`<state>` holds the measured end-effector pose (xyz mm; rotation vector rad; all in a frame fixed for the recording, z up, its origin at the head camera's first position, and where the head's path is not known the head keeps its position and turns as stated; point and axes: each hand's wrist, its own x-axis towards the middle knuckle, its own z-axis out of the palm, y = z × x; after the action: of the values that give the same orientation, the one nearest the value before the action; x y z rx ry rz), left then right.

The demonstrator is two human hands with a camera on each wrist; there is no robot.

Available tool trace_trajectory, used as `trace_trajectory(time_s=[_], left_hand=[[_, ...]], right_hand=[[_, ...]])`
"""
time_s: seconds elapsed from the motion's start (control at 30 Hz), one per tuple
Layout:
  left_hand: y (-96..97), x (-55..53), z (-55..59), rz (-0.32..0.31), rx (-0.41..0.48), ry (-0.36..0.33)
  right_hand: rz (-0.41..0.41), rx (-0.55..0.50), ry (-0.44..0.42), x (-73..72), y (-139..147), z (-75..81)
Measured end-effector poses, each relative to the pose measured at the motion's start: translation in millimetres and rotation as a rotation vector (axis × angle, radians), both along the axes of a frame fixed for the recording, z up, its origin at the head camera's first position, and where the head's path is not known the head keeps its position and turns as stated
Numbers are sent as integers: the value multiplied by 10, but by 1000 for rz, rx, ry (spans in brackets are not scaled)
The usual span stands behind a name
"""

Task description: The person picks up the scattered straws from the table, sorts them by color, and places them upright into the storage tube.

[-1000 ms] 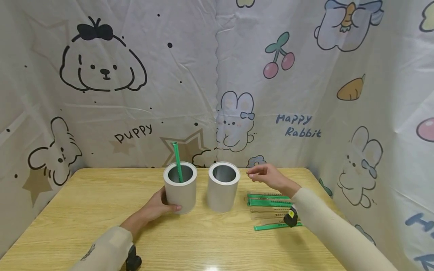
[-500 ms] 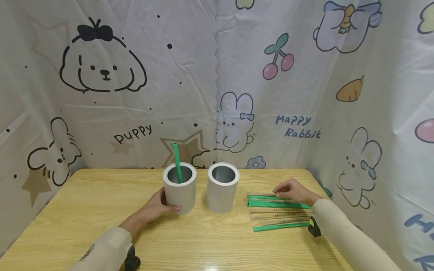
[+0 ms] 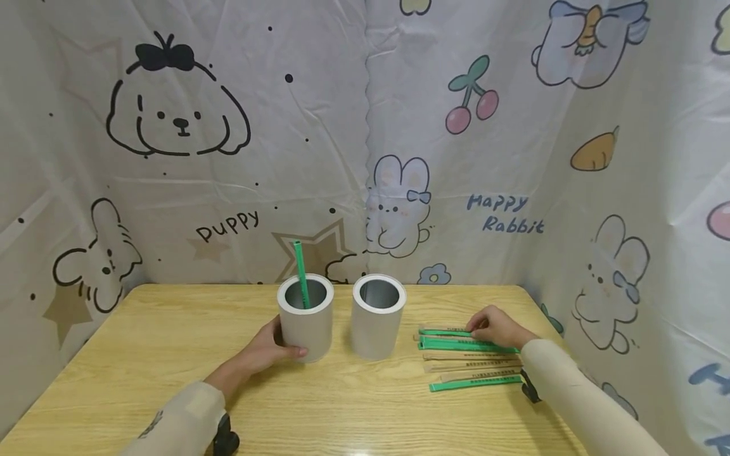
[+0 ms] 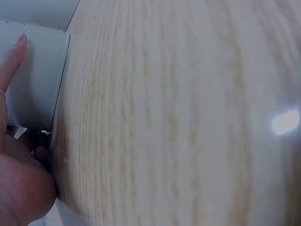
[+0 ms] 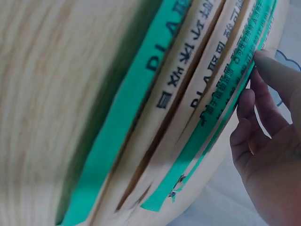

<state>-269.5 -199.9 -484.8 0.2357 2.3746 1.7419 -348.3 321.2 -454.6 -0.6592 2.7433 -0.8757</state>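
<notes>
My left hand [image 3: 265, 347] grips the left white cup [image 3: 306, 332] low on its side, thumb across the front and the other fingers mostly hidden behind. One green wrapped straw [image 3: 300, 269] leans upright inside that cup. To its right stands a second white cup [image 3: 374, 329], with no straw showing above its rim. Over at the right, my right hand [image 3: 499, 326] is at the far side of a row of paper-wrapped straws. Its thumb and fingers pinch the edge of a green straw [image 3: 441, 332]; in the right wrist view the thumb [image 5: 270, 66] lies against it.
Several green and brown straws [image 3: 473, 365] lie side by side on the wooden table [image 3: 353, 411], printed with dark lettering. Behind the table hangs a white cloth [image 3: 319, 158] with cartoon drawings, which also covers both sides.
My right hand has moved from beside the second cup to the right and down onto the straws, its fingertips closing at a green one. The left hand has stayed on its cup.
</notes>
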Motion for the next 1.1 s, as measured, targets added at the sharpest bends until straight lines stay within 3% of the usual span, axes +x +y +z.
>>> trace_trajectory(time_s=[0.67,0.93,1.1], left_hand=[[-12,-8,0,-2,12,11],[11,-1,-8,9,-3,3],[10,-11,-20,12,-15,8]], right_hand=[[52,34,-61,-39,-92,118],[17,-116,-40,-52,-176,359],[-85,-237,-66,-32,-369,562]])
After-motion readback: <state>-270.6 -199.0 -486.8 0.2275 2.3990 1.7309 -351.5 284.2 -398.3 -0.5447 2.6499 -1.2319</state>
